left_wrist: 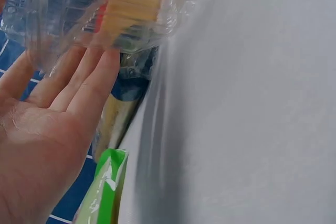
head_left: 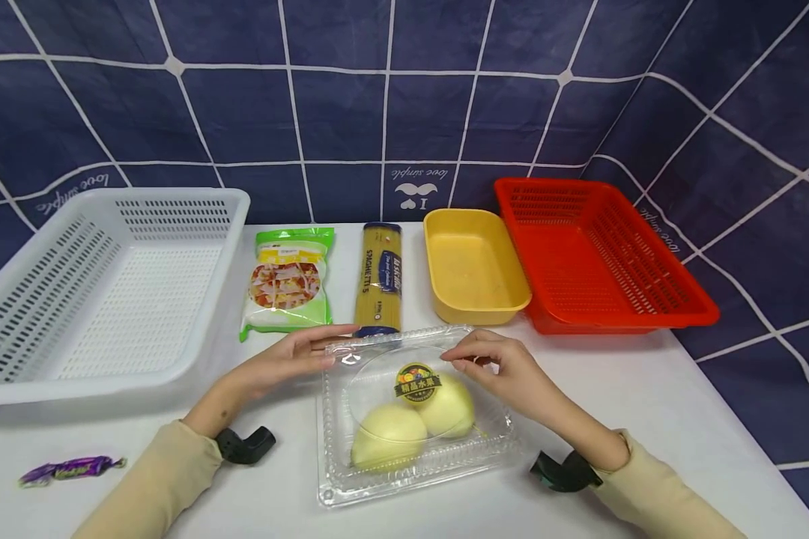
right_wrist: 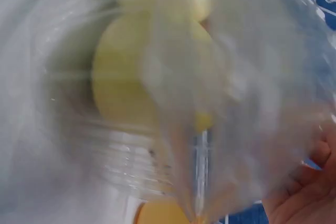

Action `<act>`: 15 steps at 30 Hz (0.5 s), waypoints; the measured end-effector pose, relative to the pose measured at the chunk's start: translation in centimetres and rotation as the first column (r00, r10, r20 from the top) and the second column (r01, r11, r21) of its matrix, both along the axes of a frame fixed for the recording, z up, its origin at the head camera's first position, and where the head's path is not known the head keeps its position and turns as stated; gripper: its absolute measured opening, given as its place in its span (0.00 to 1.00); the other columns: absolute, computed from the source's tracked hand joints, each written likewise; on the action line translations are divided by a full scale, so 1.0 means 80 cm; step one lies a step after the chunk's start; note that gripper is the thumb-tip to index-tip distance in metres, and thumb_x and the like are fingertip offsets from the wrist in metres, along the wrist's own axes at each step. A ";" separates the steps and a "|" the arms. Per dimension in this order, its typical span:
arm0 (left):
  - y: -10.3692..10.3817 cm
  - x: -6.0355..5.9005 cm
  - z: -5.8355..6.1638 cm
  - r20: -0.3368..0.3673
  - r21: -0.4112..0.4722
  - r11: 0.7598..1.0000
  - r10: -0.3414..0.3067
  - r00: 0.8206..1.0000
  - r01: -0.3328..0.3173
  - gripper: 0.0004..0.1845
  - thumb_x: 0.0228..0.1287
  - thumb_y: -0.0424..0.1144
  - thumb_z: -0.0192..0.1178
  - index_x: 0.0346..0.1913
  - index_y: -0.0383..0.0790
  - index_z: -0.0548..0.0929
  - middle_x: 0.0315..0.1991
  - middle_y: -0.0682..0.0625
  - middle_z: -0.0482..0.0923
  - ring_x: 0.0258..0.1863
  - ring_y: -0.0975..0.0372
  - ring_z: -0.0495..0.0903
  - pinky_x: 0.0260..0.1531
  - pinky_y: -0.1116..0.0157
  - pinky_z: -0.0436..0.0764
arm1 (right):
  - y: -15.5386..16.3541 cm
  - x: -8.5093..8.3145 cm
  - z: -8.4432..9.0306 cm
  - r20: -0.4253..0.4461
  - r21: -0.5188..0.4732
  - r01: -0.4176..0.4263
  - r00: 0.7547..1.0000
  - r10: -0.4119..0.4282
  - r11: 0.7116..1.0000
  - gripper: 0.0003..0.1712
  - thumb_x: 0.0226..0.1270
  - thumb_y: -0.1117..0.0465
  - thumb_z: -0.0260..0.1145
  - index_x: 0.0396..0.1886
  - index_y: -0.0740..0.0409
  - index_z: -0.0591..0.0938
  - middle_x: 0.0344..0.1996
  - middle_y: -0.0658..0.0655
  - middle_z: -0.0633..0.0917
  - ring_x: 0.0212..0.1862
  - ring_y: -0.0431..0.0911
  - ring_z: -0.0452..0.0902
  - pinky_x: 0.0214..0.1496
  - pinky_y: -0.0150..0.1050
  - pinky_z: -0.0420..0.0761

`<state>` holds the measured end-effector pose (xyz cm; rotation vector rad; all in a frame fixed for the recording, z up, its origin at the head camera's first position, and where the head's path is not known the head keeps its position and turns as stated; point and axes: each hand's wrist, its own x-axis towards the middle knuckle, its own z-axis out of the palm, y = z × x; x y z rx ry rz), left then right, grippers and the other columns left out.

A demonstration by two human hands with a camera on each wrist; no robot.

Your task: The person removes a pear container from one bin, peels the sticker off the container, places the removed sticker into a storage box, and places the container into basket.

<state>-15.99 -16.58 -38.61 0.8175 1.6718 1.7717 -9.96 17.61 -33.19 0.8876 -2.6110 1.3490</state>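
A clear plastic fruit box [head_left: 411,483] with a sticker on its lid [head_left: 371,374] sits at the front middle of the table. Two pale yellow pears [head_left: 387,434] lie inside, blurred through the plastic in the right wrist view. My left hand [head_left: 286,363] is at the lid's far left corner; its straight fingers touch the plastic in the left wrist view. With bent fingers, my right hand [head_left: 505,367] pinches the lid near its far right side. The lid stands raised and tilted above the base.
Behind the box are a spaghetti pack [head_left: 380,277], a green-and-white food bag [head_left: 288,281] and a yellow tub [head_left: 479,262]. A white basket [head_left: 219,299] stands left, a red basket [head_left: 620,322] right. A purple wrapped candy [head_left: 74,469] lies front left.
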 end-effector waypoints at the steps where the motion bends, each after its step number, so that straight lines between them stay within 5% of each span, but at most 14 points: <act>1: 0.000 0.001 -0.001 0.002 -0.002 1.000 0.007 1.000 -0.007 0.27 0.67 0.31 0.52 0.68 0.32 0.63 0.68 0.37 0.56 0.64 0.56 0.61 0.59 0.62 0.64 | -0.001 0.001 -0.002 -0.025 0.024 0.014 1.000 -0.014 1.000 0.12 0.55 0.73 0.69 0.38 0.57 0.87 0.34 0.44 0.81 0.35 0.40 0.75 0.33 0.32 0.77; 15: 0.002 0.006 -0.007 -0.010 0.000 0.998 0.058 0.998 -0.058 0.23 0.68 0.30 0.50 0.65 0.34 0.68 0.66 0.45 0.63 0.66 0.57 0.58 0.62 0.57 0.57 | -0.018 0.018 -0.012 -0.076 0.071 0.116 0.991 -0.110 0.991 0.12 0.49 0.73 0.73 0.33 0.56 0.88 0.32 0.43 0.77 0.36 0.39 0.73 0.33 0.32 0.76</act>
